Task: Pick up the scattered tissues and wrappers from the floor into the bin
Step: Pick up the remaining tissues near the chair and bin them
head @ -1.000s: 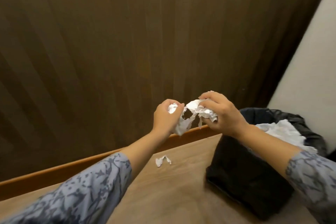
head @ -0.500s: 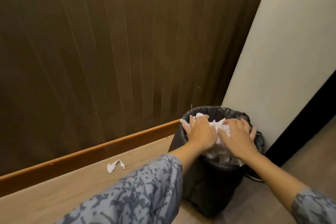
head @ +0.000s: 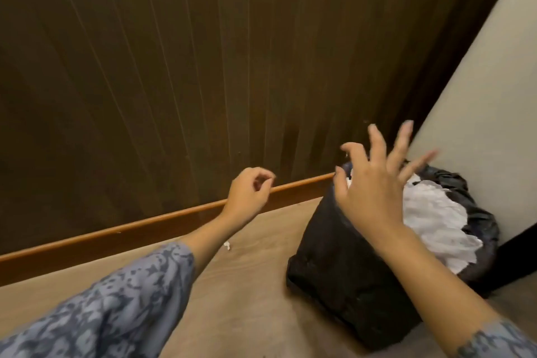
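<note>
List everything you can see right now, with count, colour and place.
bin: one, black liner, on the floor at right, by the cream wall
tissues: a heap, white, inside the bin
tissue scrap: one, white, on the floor, partly hidden behind the left forearm
skirting board: one, orange-brown, along the dark panelled wall
sleeves: two, grey-blue patterned
left hand: loosely curled, holding nothing
right hand: fingers spread, above the bin

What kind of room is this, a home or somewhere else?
Probably an indoor corner of a home or hotel room; I can't tell which. A dark panelled wall with a wooden skirting meets a wood-look floor, and a lined bin full of tissues stands there.
</note>
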